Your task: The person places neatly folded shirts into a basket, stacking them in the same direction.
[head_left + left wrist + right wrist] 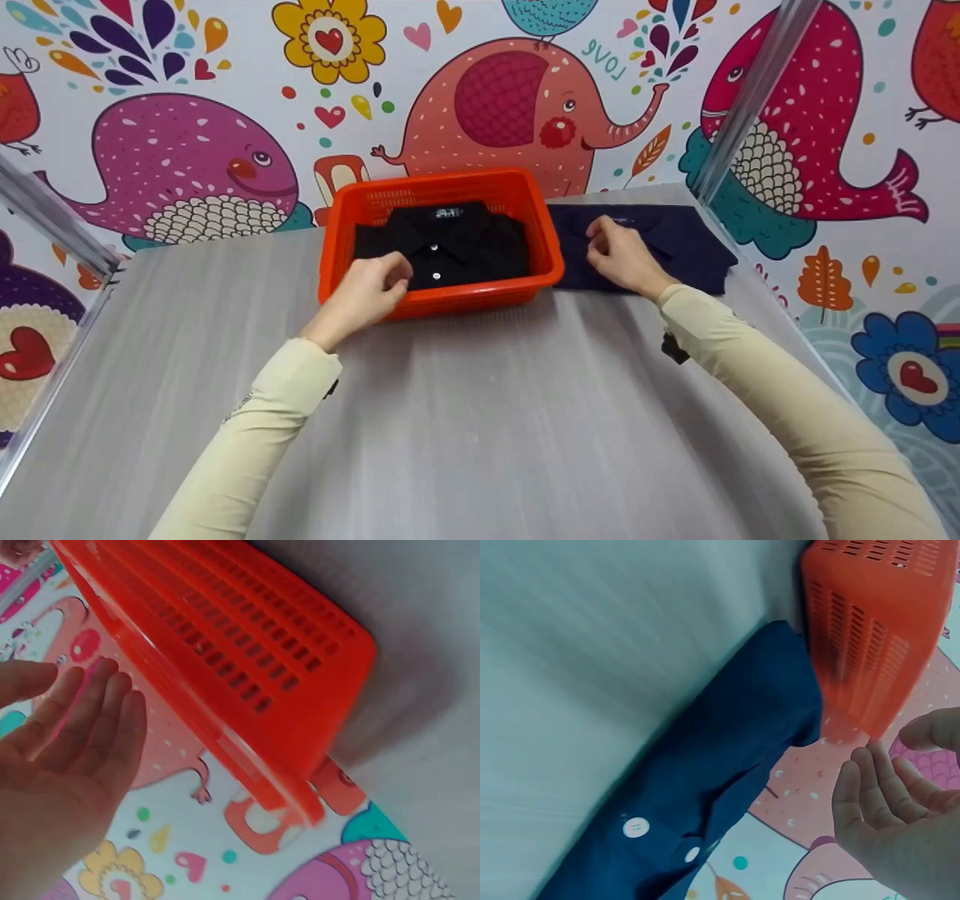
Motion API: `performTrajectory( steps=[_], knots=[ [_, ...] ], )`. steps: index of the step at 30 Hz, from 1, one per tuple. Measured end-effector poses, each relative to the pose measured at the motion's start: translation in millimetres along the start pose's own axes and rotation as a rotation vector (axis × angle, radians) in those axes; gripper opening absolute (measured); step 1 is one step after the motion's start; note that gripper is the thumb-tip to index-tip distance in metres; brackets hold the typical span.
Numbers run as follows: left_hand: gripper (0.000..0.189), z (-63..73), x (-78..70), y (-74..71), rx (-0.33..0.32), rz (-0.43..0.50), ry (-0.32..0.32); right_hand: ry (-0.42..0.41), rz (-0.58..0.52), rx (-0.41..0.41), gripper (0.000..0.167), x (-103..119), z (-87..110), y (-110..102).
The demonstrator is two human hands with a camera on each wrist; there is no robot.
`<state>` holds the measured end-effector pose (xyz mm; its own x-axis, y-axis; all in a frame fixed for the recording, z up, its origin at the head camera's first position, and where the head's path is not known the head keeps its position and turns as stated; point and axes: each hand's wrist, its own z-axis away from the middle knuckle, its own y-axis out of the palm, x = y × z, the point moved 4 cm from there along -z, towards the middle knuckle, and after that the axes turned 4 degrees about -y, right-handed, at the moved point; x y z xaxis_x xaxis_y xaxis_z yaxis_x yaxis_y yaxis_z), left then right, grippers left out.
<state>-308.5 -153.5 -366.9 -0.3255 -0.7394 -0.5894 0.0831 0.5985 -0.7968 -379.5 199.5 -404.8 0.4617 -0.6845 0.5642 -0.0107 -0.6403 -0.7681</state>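
Observation:
An orange plastic basket [555, 262] with slotted walls stands at the back of the table. Inside it lies a folded black polo shirt [480, 247], collar up, with white buttons. Against the basket's right side lies a folded navy shirt [690, 247], whose white buttons show in the right wrist view. My left hand [369, 289] hovers over the basket's front left rim, fingers loosely bent and holding nothing. Above the navy shirt hangs my right hand [624, 255], relaxed, with nothing in its fingers. In the left wrist view the left hand [75, 750] appears palm up beside the basket.
The grey table [480, 420] extends toward me from the basket. Cartoon-printed wall panels [495, 97] rise behind and at both sides. Metal corner posts [757, 90] stand at the back right and left.

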Motion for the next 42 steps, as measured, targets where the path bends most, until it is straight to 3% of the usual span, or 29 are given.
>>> performTrajectory(
  steps=[15, 21, 30, 36, 42],
  knots=[
    [0.008, 3.2, -29.1, 41.5, 0.067, -0.009, 0.191, 0.081, 0.021, -0.011, 0.024, -38, 20.3, -17],
    [0.01, -0.2, -35.9, 65.0, 0.093, -0.008, 0.187, 0.145, 0.025, -0.008, 0.026, -52, 26.9, -29],
    [0.013, -7.7, -44.4, 100.9, 0.148, -0.024, 0.173, 0.175, 0.086, -0.031, 0.028, -63, 33.2, -44],
    [0.019, -17.1, -53.0, 117.4, 0.202, -0.012, 0.145, 0.193, 0.109, -0.052, 0.029, -77, 42.6, -52],
    [0.024, -26.5, -63.4, 132.2, 0.215, -0.019, 0.157, 0.221, 0.141, -0.011, 0.034, -90, 49.9, -58]
  ],
)
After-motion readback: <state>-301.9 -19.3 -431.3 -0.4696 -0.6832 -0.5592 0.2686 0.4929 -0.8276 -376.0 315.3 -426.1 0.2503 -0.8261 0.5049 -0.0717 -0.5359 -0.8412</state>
